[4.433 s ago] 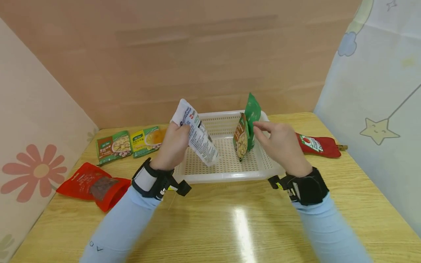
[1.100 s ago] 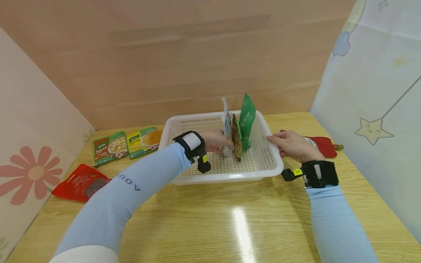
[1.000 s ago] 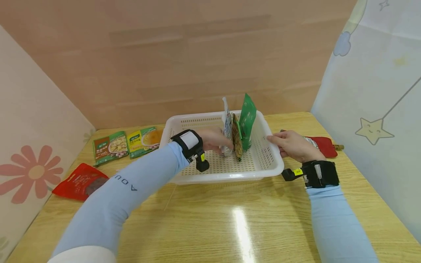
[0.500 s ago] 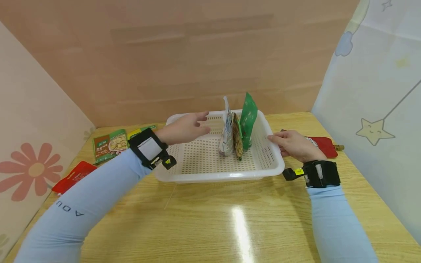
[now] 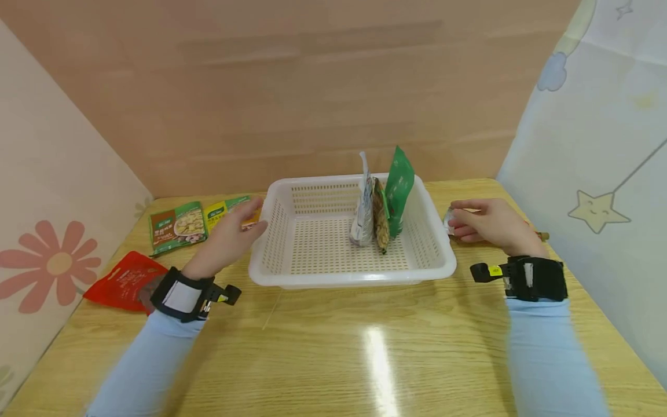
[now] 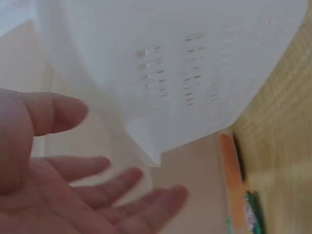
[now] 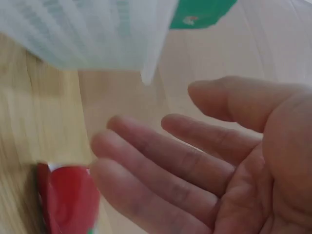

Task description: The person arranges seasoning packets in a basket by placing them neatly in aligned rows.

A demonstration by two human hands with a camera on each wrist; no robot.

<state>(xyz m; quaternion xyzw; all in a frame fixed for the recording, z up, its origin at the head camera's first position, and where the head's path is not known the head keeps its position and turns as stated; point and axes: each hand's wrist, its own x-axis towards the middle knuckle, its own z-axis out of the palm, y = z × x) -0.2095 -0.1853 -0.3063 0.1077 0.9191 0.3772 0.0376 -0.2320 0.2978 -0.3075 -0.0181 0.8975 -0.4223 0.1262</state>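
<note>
Head view shows a white perforated plastic basket [image 5: 354, 279] on the wooden surface [image 5: 323, 347] between two hands. The left hand [image 5: 227, 240] and right hand [image 5: 492, 225] hold nothing, fingers loosely spread, the right above a red pouch [image 7: 73, 197]. Inside, a white printed pouch [image 5: 362, 217], a brown-and-green packet [image 5: 381, 223] and a green pouch [image 5: 399, 186] stand close together, probably so because their bases and neighbours prop them.

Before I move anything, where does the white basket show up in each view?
Head: white basket in the middle.
Left wrist: white basket across the top, its outer wall showing.
Right wrist: white basket at upper left.
Shared landmark: wooden table, across the bottom in head, right side in left wrist, left side in right wrist.
</note>
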